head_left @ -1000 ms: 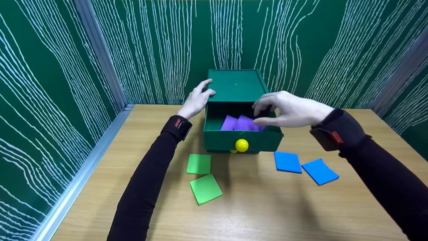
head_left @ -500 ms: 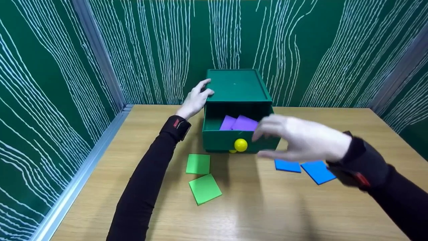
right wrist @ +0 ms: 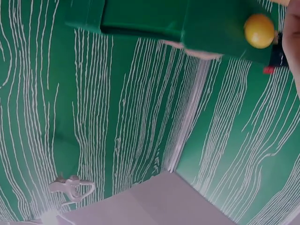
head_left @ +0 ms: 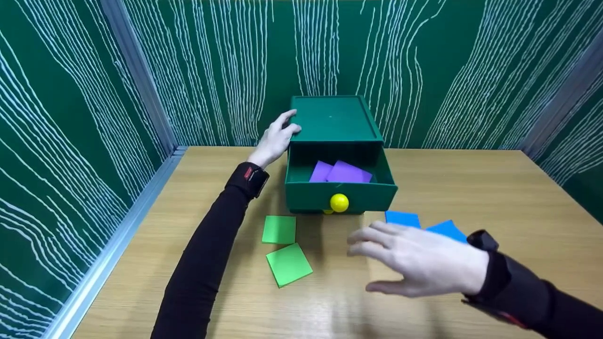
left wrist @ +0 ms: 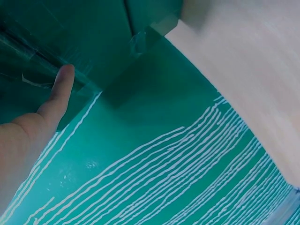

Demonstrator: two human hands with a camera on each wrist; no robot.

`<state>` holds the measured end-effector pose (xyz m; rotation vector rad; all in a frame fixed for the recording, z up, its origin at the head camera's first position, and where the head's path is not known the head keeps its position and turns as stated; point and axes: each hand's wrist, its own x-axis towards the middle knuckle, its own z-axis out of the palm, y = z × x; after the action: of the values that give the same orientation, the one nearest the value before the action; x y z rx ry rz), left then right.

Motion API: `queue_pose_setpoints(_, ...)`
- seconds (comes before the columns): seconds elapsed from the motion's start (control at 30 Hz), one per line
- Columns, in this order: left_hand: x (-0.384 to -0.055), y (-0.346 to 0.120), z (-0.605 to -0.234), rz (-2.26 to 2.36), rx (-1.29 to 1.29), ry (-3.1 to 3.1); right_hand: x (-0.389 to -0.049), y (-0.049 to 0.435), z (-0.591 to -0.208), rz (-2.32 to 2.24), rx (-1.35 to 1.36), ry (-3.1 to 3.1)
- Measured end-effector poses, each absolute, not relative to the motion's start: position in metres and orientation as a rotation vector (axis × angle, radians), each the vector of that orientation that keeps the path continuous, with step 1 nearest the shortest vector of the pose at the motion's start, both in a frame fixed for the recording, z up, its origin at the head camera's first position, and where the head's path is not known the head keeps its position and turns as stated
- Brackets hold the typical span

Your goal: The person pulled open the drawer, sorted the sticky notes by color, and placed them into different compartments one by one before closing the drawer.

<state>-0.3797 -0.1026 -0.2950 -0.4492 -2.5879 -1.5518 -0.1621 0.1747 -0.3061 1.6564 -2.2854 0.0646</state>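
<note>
A green box [head_left: 337,120] stands at the back of the table with its drawer [head_left: 311,197] pulled out toward me. Two purple square pieces [head_left: 349,173] lie inside the drawer, one overlapping the other. On the drawer front is a round yellow knob [head_left: 339,203]. My left hand [head_left: 275,140] rests against the box's upper left edge, fingers extended; the left wrist view shows one finger [left wrist: 61,91] on the box wall. In front of the drawer my right hand [head_left: 419,259] hovers, holding nothing, partly covering two blue square pieces [head_left: 402,219]. Its fingers are spread and lightly bent.
Two green square pieces [head_left: 289,265] lie on the wooden table [head_left: 188,212] left of centre. Green walls with white wavy lines close off the back and sides, joined by metal frame posts [head_left: 141,70].
My right hand has drawn back from above the drawer, down toward me, and now hangs over the table by the blue pieces. The left hand has stayed on the box.
</note>
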Motion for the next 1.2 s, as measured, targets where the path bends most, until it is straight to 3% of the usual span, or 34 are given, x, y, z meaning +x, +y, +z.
queue_pose_setpoints(0.43, -0.382, -0.102, -0.296, -1.544, -0.431, -2.591, -0.157, 0.178, -0.354, 0.049, 1.6, -2.355)
queue_pose_setpoints(1.2, -0.382, -0.102, -0.298, -1.589, -0.447, -2.566, -0.181, 0.183, -0.336, 0.115, 1.469, -2.381)
